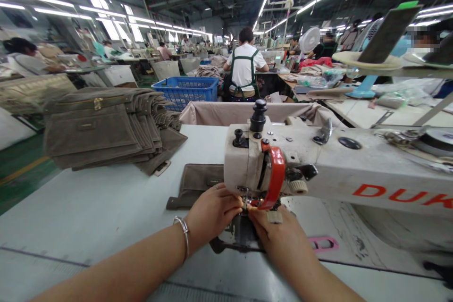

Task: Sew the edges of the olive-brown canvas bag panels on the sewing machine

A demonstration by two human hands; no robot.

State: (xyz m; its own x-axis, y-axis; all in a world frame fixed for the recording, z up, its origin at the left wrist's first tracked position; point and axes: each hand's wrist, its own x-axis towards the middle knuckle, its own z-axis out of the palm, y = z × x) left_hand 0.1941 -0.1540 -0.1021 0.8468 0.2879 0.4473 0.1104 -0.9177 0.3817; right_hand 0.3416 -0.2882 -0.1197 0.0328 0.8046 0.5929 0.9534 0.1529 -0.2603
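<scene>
Brown fabric [196, 180] is laid on the worktop [88, 217], partly hidden by the sewing machine [242, 163]. Left hand [216, 210] and right hand [285, 233] fingers are bunched beneath its head; grip cannot be determined.

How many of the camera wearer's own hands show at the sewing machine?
2. The left hand, with a silver bangle at its wrist, is beside the brown fabric piece; the right hand is below the red curved guard. Some fingers are partly hidden.

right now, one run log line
left hand: at sewing machine; right hand: by red guard; brown fabric piece: partly behind machine; grips: unclear
</scene>
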